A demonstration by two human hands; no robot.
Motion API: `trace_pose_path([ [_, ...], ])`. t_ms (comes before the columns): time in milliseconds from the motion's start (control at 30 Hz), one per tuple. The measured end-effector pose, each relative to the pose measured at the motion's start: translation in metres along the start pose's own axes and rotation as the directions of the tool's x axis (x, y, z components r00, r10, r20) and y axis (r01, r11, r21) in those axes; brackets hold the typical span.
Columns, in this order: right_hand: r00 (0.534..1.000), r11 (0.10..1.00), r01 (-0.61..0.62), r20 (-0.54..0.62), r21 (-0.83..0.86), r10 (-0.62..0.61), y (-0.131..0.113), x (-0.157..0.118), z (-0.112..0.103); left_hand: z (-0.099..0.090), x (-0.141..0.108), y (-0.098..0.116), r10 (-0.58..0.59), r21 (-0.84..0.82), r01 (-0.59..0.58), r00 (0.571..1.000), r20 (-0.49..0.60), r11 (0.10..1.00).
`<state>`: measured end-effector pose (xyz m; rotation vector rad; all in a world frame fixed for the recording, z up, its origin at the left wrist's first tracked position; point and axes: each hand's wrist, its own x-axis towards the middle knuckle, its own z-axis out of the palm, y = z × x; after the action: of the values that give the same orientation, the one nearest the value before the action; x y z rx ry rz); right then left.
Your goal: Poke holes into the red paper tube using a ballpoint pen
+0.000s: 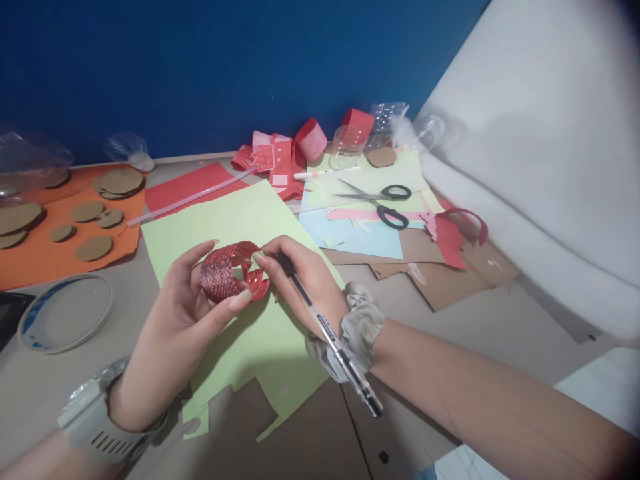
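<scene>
My left hand (185,313) curls its fingers and thumb round a red and black patterned ring (220,273), held above a light green sheet (265,353). Against the ring's right side, my right hand (300,273) pinches a small light green paper piece (257,260) between thumb and forefinger. A black and clear pen (335,343) is also tucked in my right hand and points down toward the wrist. The far end of the ring is partly covered by my fingers.
Black-handled scissors (393,217) lie on coloured papers at the right, near brown cardboard (435,287). Cardboard discs (95,248) rest on orange paper (45,267) at the left, above a tape ring (107,303). Red paper pieces (280,163) sit by the blue wall (225,73).
</scene>
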<state>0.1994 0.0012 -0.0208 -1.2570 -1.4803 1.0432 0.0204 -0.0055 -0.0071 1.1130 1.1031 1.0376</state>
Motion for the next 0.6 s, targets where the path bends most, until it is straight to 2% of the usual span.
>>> trace_pose_path([
  [400, 1.000, 1.000, 0.001, -0.001, 0.008, -0.001, 0.0008, -0.0004, -0.0015, 0.0027, 0.0008, -0.0019, 0.029, 0.053, -0.028, 0.999, -0.019, 0.998],
  [600, 1.000, 1.000, -0.012, 0.007, 0.013, 0.012, 0.0014, 0.0004, -0.0022, -0.0007, 0.0026, -0.0046, 0.053, 0.056, -0.055, 0.998, 0.027, 0.997],
])
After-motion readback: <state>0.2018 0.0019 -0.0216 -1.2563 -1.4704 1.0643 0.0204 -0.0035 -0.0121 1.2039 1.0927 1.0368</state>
